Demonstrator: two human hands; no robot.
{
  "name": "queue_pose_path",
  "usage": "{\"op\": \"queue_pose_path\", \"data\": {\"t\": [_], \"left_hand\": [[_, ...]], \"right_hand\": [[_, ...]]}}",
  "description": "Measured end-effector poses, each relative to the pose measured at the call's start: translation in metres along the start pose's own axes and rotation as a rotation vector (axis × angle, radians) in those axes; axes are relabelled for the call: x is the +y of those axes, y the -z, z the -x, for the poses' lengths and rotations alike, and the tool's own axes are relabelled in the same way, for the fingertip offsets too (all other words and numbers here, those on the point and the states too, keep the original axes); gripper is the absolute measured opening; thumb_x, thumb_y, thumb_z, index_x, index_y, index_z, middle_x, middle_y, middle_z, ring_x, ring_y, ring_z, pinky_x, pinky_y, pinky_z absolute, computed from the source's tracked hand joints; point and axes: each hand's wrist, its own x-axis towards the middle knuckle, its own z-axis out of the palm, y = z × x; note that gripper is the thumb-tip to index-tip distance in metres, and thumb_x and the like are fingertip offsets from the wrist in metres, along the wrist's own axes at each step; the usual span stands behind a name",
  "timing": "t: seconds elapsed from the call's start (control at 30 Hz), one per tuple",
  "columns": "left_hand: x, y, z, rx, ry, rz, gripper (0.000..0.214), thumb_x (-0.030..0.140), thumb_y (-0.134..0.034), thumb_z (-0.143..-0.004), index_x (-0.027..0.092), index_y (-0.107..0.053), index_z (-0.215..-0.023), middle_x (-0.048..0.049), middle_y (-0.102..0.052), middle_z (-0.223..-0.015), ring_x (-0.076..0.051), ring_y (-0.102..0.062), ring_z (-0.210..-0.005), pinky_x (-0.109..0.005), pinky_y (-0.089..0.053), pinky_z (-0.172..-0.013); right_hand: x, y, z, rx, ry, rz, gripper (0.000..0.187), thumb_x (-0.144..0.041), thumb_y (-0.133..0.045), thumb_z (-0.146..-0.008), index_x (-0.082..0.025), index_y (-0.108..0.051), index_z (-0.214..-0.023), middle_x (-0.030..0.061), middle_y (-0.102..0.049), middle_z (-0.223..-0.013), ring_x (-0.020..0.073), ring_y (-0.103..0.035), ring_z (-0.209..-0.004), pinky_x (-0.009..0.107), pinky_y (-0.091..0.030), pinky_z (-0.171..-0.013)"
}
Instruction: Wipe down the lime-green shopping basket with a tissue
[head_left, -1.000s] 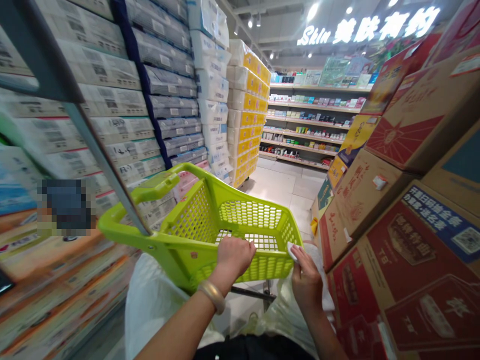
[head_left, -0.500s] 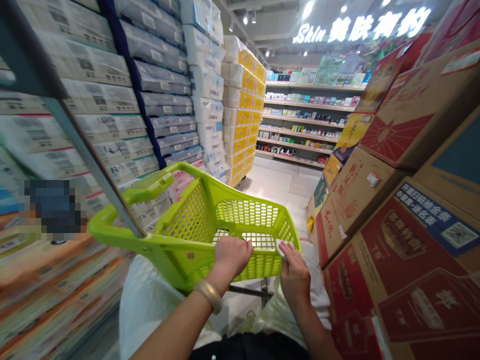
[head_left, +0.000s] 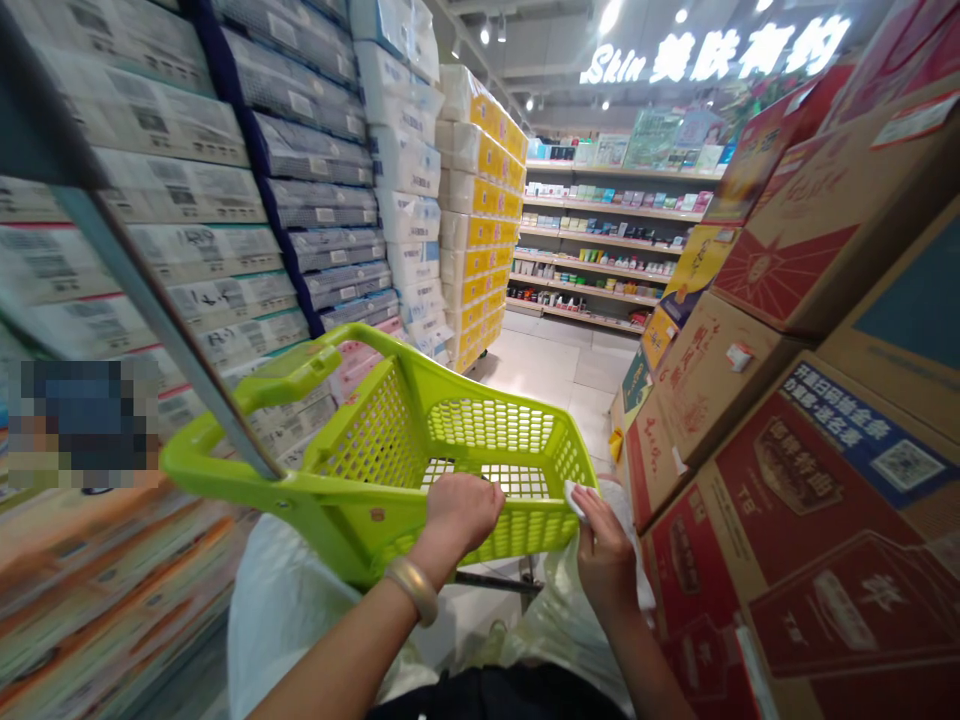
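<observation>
A lime green plastic shopping basket (head_left: pixel 390 440) with a raised handle sits in front of me in a shop aisle. My left hand (head_left: pixel 459 512), a gold bangle on its wrist, is closed over the basket's near rim. My right hand (head_left: pixel 604 553) pinches a white cloth (head_left: pixel 576 497) against the rim's near right corner. The inside of the basket shows nothing in it.
Stacked packs of tissue (head_left: pixel 225 210) fill the left side. Red and brown cartons (head_left: pixel 810 400) are piled close on the right. A grey pole (head_left: pixel 142 290) crosses at the left. The tiled aisle (head_left: pixel 555 370) runs ahead to product shelves (head_left: pixel 607 260). White plastic bags (head_left: pixel 292 610) lie below the basket.
My right hand with the cloth slid left along the rim, then back right a little. The view drifted slightly; my left hand kept its grip.
</observation>
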Motion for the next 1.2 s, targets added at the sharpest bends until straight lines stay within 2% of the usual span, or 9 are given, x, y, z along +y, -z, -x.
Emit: {"op": "queue_pose_path", "data": {"t": [0.27, 0.5, 0.57, 0.67, 0.77, 0.87, 0.93, 1.07, 1.2], "left_hand": [[-0.004, 0.0, -0.01, -0.011, -0.11, 0.009, 0.055, 0.035, -0.031, -0.093, 0.011, -0.077, -0.078, -0.0186, -0.074, -0.081, -0.027, -0.071, -0.08, -0.034, -0.049, -0.069], [-0.023, -0.005, -0.023, 0.06, -0.205, 0.013, 0.053, 0.034, -0.033, -0.094, 0.012, -0.076, -0.073, -0.0179, -0.073, -0.078, -0.026, -0.069, -0.075, -0.035, -0.046, -0.068], [-0.031, -0.006, -0.028, 0.091, -0.229, 0.016, 0.05, 0.033, -0.034, -0.094, 0.014, -0.075, -0.073, -0.0162, -0.073, -0.077, -0.024, -0.067, -0.076, -0.036, -0.044, -0.072], [-0.042, -0.008, -0.034, 0.142, -0.26, 0.015, 0.045, 0.032, -0.038, -0.094, 0.018, -0.074, -0.072, -0.0124, -0.074, -0.08, -0.022, -0.064, -0.084, -0.039, -0.041, -0.086], [-0.052, -0.011, -0.039, 0.194, -0.223, 0.006, 0.04, 0.029, -0.04, -0.094, 0.021, -0.073, -0.073, -0.01, -0.074, -0.083, -0.022, -0.061, -0.091, -0.044, -0.032, -0.102], [-0.061, -0.015, -0.041, 0.238, -0.115, 0.005, 0.038, 0.025, -0.039, -0.093, 0.021, -0.073, -0.076, -0.0096, -0.073, -0.088, -0.024, -0.06, -0.098, -0.047, -0.028, -0.107], [-0.065, -0.017, -0.039, 0.267, -0.037, 0.012, 0.038, 0.024, -0.037, -0.094, 0.019, -0.073, -0.082, -0.0114, -0.072, -0.101, -0.026, -0.058, -0.107, -0.049, -0.029, -0.109], [-0.055, -0.023, -0.023, 0.323, 0.019, 0.058, 0.036, 0.027, -0.037, -0.095, 0.017, -0.07, -0.106, -0.0131, -0.063, -0.126, -0.029, -0.049, -0.127, -0.052, -0.029, -0.112], [-0.023, -0.041, 0.004, 0.414, -0.191, 0.302, 0.034, 0.023, -0.038, -0.095, 0.02, -0.067, -0.111, -0.0092, -0.064, -0.125, -0.023, -0.051, -0.124, -0.048, -0.035, -0.113]], "right_hand": [[0.005, 0.006, -0.001, -0.019, -0.013, -0.031, 0.037, -0.015, -0.041, -0.092, -0.018, -0.069, -0.114, 0.0105, -0.072, -0.115, 0.024, -0.065, -0.114, 0.046, -0.052, -0.101], [-0.002, 0.008, 0.003, -0.038, -0.01, -0.064, 0.037, -0.013, -0.042, -0.091, -0.02, -0.069, -0.115, 0.0096, -0.072, -0.115, 0.0239, -0.065, -0.114, 0.045, -0.053, -0.1], [-0.007, 0.006, 0.003, -0.034, 0.001, -0.085, 0.036, -0.013, -0.043, -0.091, -0.02, -0.07, -0.115, 0.0092, -0.073, -0.114, 0.0237, -0.066, -0.113, 0.045, -0.054, -0.099], [-0.015, 0.003, 0.003, -0.036, 0.023, -0.129, 0.036, -0.013, -0.044, -0.091, -0.021, -0.07, -0.115, 0.0088, -0.073, -0.115, 0.0233, -0.067, -0.112, 0.044, -0.054, -0.099], [-0.024, 0.0, 0.004, -0.057, 0.028, -0.18, 0.036, -0.013, -0.044, -0.091, -0.022, -0.069, -0.116, 0.0083, -0.072, -0.115, 0.0228, -0.067, -0.111, 0.044, -0.054, -0.099], [-0.031, -0.003, 0.005, -0.081, 0.021, -0.23, 0.035, -0.013, -0.045, -0.092, -0.022, -0.068, -0.116, 0.0073, -0.073, -0.115, 0.0218, -0.068, -0.111, 0.042, -0.055, -0.098], [-0.036, -0.006, 0.007, -0.093, 0.037, -0.252, 0.035, -0.012, -0.045, -0.092, -0.023, -0.068, -0.117, 0.0066, -0.073, -0.115, 0.021, -0.068, -0.11, 0.042, -0.054, -0.099], [-0.049, -0.014, 0.013, -0.112, 0.117, -0.246, 0.041, -0.008, -0.042, -0.091, -0.024, -0.067, -0.119, 0.0064, -0.072, -0.116, 0.0206, -0.067, -0.113, 0.042, -0.053, -0.101], [-0.066, -0.024, 0.019, -0.165, 0.211, -0.24, 0.049, -0.004, -0.039, -0.088, -0.024, -0.062, -0.126, 0.0067, -0.07, -0.121, 0.0202, -0.064, -0.118, 0.044, -0.053, -0.102]]}}
